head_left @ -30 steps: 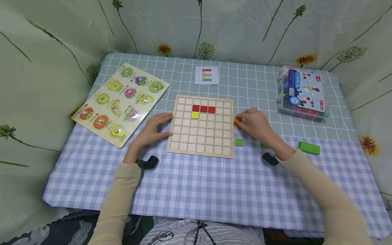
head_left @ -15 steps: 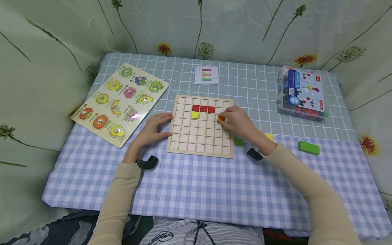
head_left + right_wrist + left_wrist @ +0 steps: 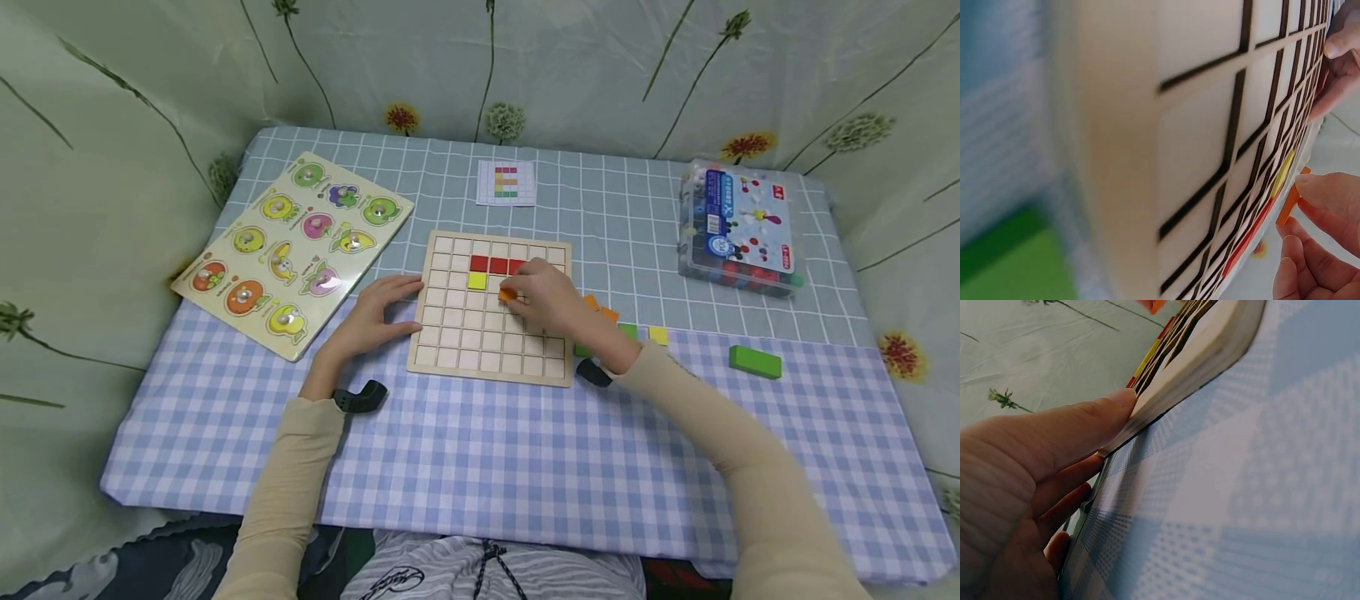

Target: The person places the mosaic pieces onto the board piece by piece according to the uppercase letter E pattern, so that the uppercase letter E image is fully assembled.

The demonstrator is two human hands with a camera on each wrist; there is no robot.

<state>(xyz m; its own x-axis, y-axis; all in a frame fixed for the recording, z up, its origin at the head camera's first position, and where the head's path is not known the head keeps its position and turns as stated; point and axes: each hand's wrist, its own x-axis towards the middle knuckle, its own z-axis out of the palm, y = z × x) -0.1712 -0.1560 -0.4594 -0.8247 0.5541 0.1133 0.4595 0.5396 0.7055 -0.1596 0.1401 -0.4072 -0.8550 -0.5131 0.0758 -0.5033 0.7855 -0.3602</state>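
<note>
Along the left edge of the cloth-covered counter (image 3: 465, 492) lies a flat fruit peg puzzle (image 3: 292, 292), its colourful pieces rounded. The left hand (image 3: 375, 317) rests its thumb and spread fingers against the left edge of a square wooden grid board (image 3: 472, 342), its grip loose. On the board, three red tiles (image 3: 497, 265) form a row, with a yellow tile (image 3: 477, 281) below the leftmost. A paper pattern card (image 3: 506, 183) lies near the counter's far edge. Over the board, the right hand (image 3: 547, 300) has its grip narrowed to a pinch on an orange tile (image 3: 507, 294); whether that touches the board I cannot tell. Beyond the board's right edge lie loose tiles (image 3: 657, 335), a clear plastic case (image 3: 738, 229) and an oblong green block (image 3: 755, 362).

Only the left wrist view shows the board's rounded corner closely; the right wrist view shows the held tile edge-on.

Blue-and-white gingham (image 3: 412, 450) covers the near counter, grey-blue grid cloth (image 3: 615, 208) the far part. Flower-printed curtains (image 3: 420, 50) surround it.
</note>
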